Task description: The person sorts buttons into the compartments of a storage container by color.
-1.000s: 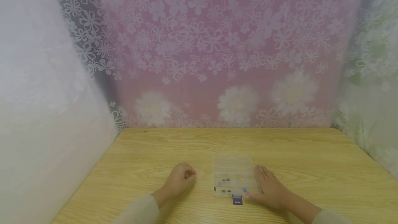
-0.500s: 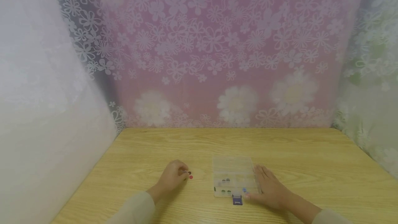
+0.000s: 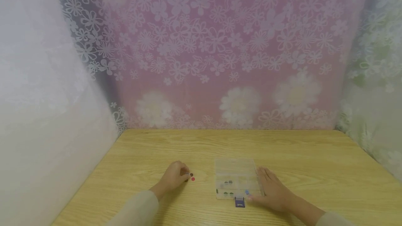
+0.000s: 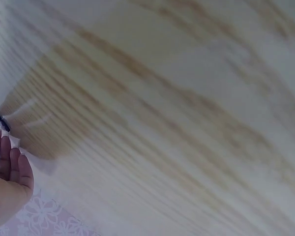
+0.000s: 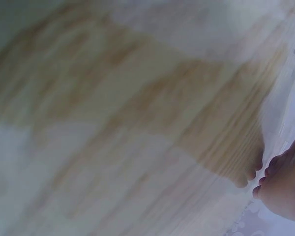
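Note:
My left hand [image 3: 174, 176] is left of the box with its fingers curled toward the thumb. A small black disc [image 3: 191, 174] and a small red disc [image 3: 193, 179] show right at its fingertips, apparently pinched there. From the left wrist, that hand [image 4: 9, 182] has two dark edges of small pieces [image 4: 1, 121] at its fingertips, too small to make out well. A clear plastic box [image 3: 235, 168] with a dark blue latch [image 3: 240, 202] lies on the table. My right hand [image 3: 276, 193], fingers extended, rests along its right side, thumb at the front corner.
Inside the box are several dark green pieces [image 3: 228, 193] and a blue piece [image 3: 247, 191]. The wooden table [image 3: 163, 145] ends at a pink flowered curtain [image 3: 201, 44]; pale sheets [image 3: 47, 97] hang at the sides.
My left hand has drawn slightly left and turned, so the black and red discs now show at its fingertips. The right hand and box stay where they were.

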Demonstrator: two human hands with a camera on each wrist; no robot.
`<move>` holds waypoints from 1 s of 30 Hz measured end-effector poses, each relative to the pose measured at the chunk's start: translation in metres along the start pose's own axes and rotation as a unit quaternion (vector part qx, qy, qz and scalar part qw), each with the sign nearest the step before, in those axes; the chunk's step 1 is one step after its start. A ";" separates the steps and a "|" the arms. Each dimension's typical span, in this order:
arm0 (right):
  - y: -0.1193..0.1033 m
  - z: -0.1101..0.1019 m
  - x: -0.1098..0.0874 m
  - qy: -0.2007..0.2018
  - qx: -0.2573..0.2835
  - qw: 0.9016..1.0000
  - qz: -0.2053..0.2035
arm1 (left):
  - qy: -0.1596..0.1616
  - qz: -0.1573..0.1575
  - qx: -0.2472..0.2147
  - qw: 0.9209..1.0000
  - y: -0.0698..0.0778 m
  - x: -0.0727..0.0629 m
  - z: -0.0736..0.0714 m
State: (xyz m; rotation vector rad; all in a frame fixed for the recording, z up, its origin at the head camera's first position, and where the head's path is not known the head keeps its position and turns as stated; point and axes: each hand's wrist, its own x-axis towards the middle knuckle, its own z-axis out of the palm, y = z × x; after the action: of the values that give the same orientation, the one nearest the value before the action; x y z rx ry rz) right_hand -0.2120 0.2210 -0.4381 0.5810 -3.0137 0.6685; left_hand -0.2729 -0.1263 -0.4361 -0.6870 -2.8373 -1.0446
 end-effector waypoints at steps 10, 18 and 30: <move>0.001 0.001 0.001 -0.001 -0.001 1.000 0.003 | -0.010 -0.017 0.004 1.000 0.002 0.003 -0.002; 0.003 0.002 0.001 -0.001 -0.003 1.000 0.007 | -0.020 -0.042 -0.015 0.999 0.007 0.004 -0.003; 0.002 0.002 0.001 0.002 0.000 1.000 0.007 | -0.018 -0.068 -0.042 0.997 0.010 0.005 -0.003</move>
State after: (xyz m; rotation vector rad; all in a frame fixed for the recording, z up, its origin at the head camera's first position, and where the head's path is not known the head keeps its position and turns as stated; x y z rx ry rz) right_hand -0.2133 0.2210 -0.4409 0.5587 -3.0159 0.6684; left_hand -0.2735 -0.1197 -0.4267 -0.5305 -2.9221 -1.1879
